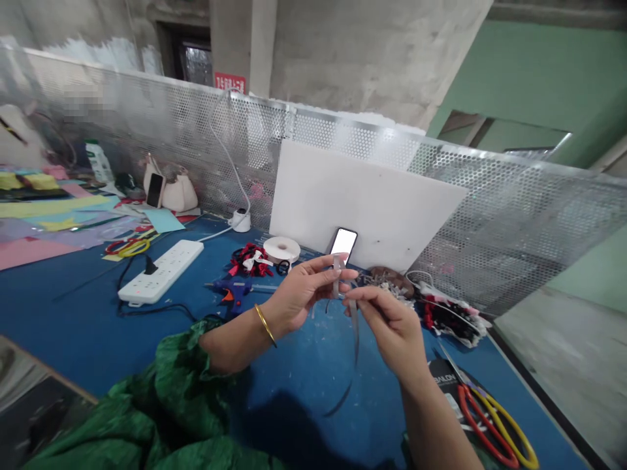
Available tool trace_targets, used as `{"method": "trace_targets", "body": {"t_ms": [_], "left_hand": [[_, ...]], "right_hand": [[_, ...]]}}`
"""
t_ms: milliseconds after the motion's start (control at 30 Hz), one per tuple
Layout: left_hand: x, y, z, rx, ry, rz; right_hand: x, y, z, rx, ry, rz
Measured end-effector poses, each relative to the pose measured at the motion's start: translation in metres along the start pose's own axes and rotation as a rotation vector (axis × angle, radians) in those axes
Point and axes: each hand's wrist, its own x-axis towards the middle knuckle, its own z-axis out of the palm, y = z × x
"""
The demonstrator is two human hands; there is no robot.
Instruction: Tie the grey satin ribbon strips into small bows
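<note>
Near the middle of the head view, my left hand (304, 288) pinches a pale grey ribbon (336, 277) between thumb and fingers. Close by on its right, my right hand (392, 326) has its thumb and index finger together on the same ribbon. A long grey tail of it (354, 333) hangs and curls down over the blue table. Just behind the fingers a phone with a bright white screen (344, 243) leans against a white board. A gold bangle circles my left wrist.
A blue glue gun (236, 294), red and black bows (251, 260) and a white roll (281, 249) lie left of my hands. Farther left is a white power strip (161, 272). Scissors with red and yellow handles (490, 418) lie at the right, below bundled bows (453, 318).
</note>
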Motion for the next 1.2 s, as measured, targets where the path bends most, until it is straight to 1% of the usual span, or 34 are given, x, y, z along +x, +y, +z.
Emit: {"method": "trace_targets", "body": {"t_ms": [133,233,400,500,600,767,967,1200], "left_hand": [[0.0002,0.0008,-0.0001,0.028,-0.014,0.01],[0.0006,0.0019,-0.0003,0.073,-0.007,0.03],[0.0016,0.0011,-0.0009,0.117,-0.004,0.034],[0.002,-0.0003,-0.001,0.125,-0.009,0.038],[0.0027,-0.0013,-0.0022,0.124,-0.033,0.037],[0.0045,-0.0015,-0.0059,0.172,-0.077,0.066],[0.0039,-0.0008,-0.0038,0.197,0.005,0.084],[0.0027,-0.0013,-0.0027,0.228,-0.019,0.081]], "right_hand": [[-0.0003,0.0015,0.0014,-0.002,-0.038,-0.015],[-0.0006,0.0013,0.0032,-0.031,-0.009,-0.026],[-0.0011,-0.0008,0.0038,-0.218,0.057,-0.124],[-0.0014,-0.0007,0.0036,-0.299,0.069,-0.183],[-0.0016,0.0001,0.0033,-0.347,0.075,-0.202],[-0.0014,0.0004,0.0022,-0.372,0.093,-0.195],[-0.0014,-0.0003,0.0024,-0.401,0.097,-0.224],[-0.0012,-0.0001,0.0042,-0.426,0.078,-0.293]]}}
